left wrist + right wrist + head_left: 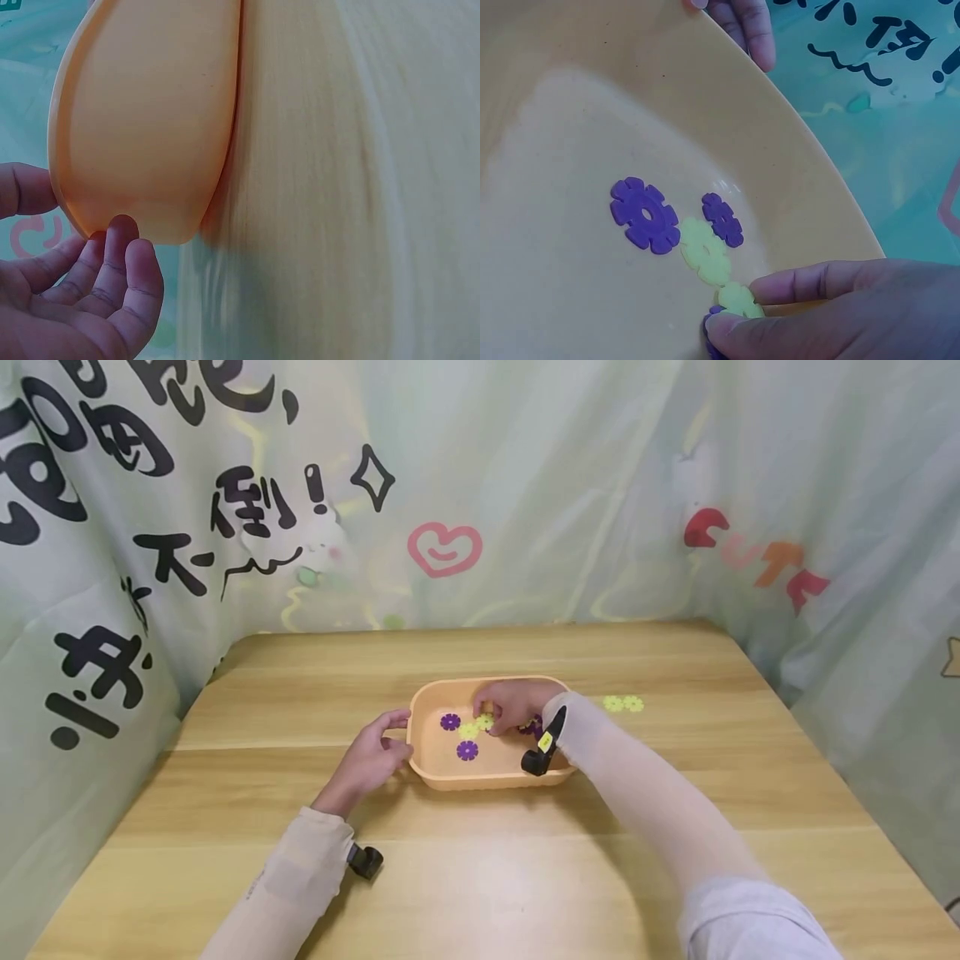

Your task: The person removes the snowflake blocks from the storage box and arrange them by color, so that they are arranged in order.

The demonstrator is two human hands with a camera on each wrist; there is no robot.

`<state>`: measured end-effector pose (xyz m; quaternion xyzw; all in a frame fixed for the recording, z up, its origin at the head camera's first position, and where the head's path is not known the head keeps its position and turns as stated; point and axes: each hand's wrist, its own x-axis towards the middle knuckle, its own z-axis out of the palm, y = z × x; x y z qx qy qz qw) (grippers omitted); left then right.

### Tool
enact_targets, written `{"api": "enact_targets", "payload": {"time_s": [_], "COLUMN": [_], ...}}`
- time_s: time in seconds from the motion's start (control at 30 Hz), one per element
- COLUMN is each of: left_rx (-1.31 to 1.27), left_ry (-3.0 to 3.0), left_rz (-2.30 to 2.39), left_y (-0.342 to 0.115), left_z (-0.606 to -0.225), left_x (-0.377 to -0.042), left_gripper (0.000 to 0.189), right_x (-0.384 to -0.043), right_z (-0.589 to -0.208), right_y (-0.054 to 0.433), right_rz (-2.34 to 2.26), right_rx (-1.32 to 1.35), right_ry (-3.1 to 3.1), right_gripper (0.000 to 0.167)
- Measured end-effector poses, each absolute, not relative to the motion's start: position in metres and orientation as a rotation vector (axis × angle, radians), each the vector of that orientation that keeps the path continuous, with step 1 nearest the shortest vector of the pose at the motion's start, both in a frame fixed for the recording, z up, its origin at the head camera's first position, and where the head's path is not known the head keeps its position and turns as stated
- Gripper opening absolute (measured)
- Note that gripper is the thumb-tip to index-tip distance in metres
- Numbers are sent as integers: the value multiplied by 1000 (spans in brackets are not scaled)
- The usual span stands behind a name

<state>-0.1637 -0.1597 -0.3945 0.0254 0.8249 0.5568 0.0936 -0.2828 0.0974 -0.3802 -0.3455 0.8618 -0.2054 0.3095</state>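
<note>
Right grip [513, 703] is pinched on a yellow flower [736, 298] in the tray [498, 762], pick-up judged underway, a clear lift presumably called for.

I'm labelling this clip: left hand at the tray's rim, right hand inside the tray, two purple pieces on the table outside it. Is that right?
Not quite: the head view shows the two pieces on the table outside the tray are yellow, not purple. The left hand is at the rim and the right hand inside the tray, as you said.
</note>
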Motion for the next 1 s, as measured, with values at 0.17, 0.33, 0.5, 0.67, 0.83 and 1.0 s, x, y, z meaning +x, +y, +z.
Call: {"api": "enact_targets", "payload": {"time_s": [0.17, 0.33, 0.5, 0.67, 0.83, 1.0], "left_rx": [96, 93, 86, 88, 90, 90], "left_ry": [2453, 2444, 2441, 2434, 2433, 2440], "left_rz": [1671, 1677, 1675, 1674, 1674, 1666], "left_y": [-159, -158, -159, -160, -160, -160], "left_z": [-395, -394, -393, -394, -393, -393], "left_x": [-165, -164, -163, -163, -163, -163], "left_gripper": [58, 59, 60, 61, 61, 62], "right_x": [-283, -284, -281, -280, -280, -281], "right_z": [-379, -380, -380, -378, -377, -377], "right_y": [96, 95, 93, 93, 93, 93], "right_rz": [-521, -491, -461, -411, -400, -440], "right_rx": [-888, -885, -885, -877, -877, -884], "right_ry": [2311, 2320, 2345, 2383, 2375, 2350], "right_gripper": [28, 27, 27, 31, 28, 28]}}
